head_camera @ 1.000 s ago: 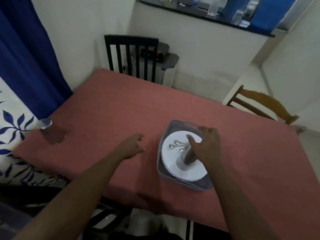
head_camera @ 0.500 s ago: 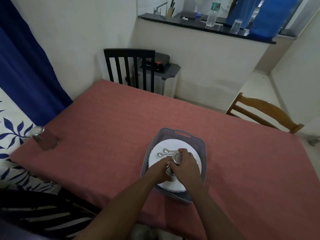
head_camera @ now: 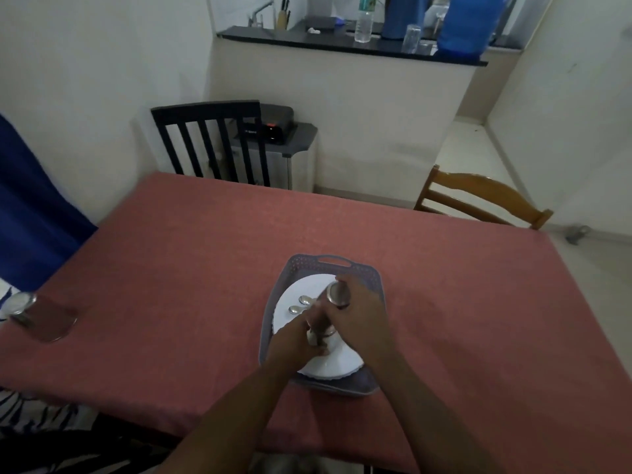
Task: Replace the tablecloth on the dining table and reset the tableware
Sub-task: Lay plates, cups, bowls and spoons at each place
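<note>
The salmon-pink woven tablecloth point(head_camera: 212, 268) already lies flat over the dining table, so the swap of cloths looks done; what is left, by my reading, is the resetting. Most tableware sits in the grey perforated plastic tray point(head_camera: 371, 273) near the table's front edge: a stack of white round plates point(head_camera: 301, 292) with steel spoons point(head_camera: 299, 304) on top. Over the plates, the right hand point(head_camera: 359, 313) grips a steel tumbler point(head_camera: 337, 294), tilted, and the left hand point(head_camera: 294, 345) curls round a second steel tumbler point(head_camera: 319, 333) below it. Only one upturned steel glass point(head_camera: 37, 316) is set out, far left of the tray. Beyond the tray stand a black slatted chair point(head_camera: 208, 142), a brown wooden chair point(head_camera: 478, 200) and a dark kitchen counter point(head_camera: 342, 46).
</note>
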